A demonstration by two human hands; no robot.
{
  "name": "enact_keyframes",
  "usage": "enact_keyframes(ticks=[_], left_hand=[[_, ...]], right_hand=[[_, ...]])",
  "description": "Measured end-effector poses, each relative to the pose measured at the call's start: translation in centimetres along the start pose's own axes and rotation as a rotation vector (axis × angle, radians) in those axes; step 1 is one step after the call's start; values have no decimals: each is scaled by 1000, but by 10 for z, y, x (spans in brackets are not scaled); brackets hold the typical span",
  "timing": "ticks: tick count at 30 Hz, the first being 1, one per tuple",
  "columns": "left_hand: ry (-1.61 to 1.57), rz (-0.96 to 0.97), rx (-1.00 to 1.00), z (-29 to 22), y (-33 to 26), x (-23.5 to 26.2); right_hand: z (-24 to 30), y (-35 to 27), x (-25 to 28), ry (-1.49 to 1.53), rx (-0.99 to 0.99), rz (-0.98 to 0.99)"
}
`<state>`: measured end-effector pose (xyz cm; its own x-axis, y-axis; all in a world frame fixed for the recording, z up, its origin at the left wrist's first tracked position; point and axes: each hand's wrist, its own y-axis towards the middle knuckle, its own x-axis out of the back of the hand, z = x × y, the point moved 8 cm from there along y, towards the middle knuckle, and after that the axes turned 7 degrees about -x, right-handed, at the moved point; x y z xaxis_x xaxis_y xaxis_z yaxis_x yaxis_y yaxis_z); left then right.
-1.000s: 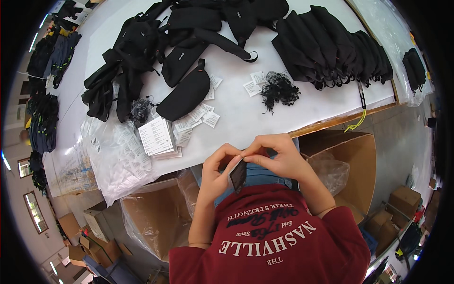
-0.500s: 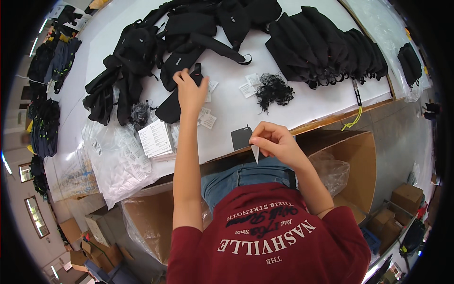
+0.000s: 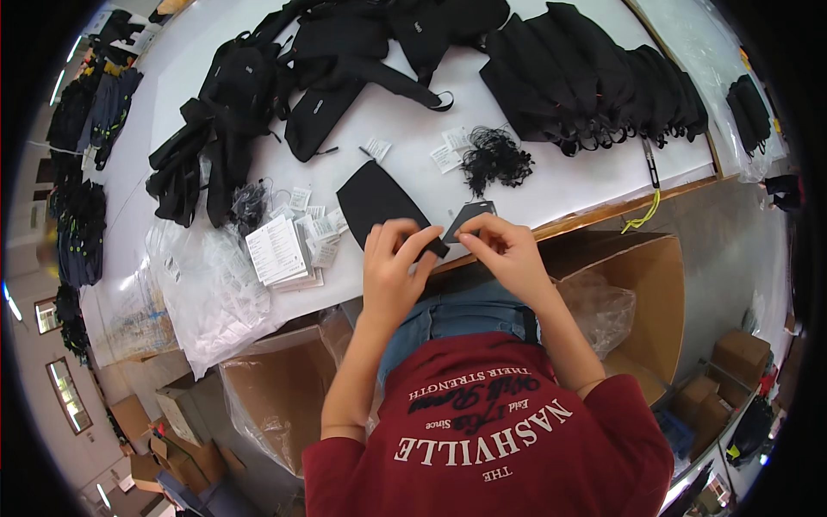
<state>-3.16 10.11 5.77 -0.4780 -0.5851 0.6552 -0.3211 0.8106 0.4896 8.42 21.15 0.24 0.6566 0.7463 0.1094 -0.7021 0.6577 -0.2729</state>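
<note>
My left hand (image 3: 396, 258) is closed on the narrow near end of a flat black fabric pouch (image 3: 376, 200), where a short black tab sticks out by the thumb. The rest of the pouch lies slantwise on the white table. Close on its right, my right hand (image 3: 508, 254) has thumb and forefinger pinched together at the edge of a small dark grey card (image 3: 469, 221). A tiny pale piece shows between the two hands, too small to name. Beyond the card lies a tangle of black cords (image 3: 498, 161) beside white printed labels (image 3: 448, 153).
Black bags (image 3: 250, 86) are heaped at the far left, and a row of black pouches (image 3: 594, 86) lies far right. A stack of white cards (image 3: 277, 250) and a clear plastic bag of labels (image 3: 207, 284) sit left. Open cardboard boxes (image 3: 637, 293) stand below the table edge.
My left hand has come back from the bag heap toward me, bringing a black pouch beside my right hand. The dark card has shifted up and right; the white slip at my right fingers no longer shows.
</note>
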Motion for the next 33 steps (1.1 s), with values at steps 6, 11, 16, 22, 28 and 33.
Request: enact_keyframes(ticks=[6, 11, 16, 22, 28, 33], left_hand=[[-173, -206, 611, 20, -70, 21], [-244, -267, 742, 25, -80, 29], [-399, -190, 659, 24, -74, 20], [-461, -499, 547, 11, -67, 44], [-860, -428, 656, 3, -69, 35], [-712, -235, 572, -7, -52, 26]], right_hand=[[15, -6, -58, -287, 137, 247], [28, -16, -61, -281, 336, 186], [33, -23, -60, -392, 515, 154], [4, -11, -44, 491, -15, 326], [13, -10, -25, 619, -22, 341], [13, -14, -29, 572, -89, 338]])
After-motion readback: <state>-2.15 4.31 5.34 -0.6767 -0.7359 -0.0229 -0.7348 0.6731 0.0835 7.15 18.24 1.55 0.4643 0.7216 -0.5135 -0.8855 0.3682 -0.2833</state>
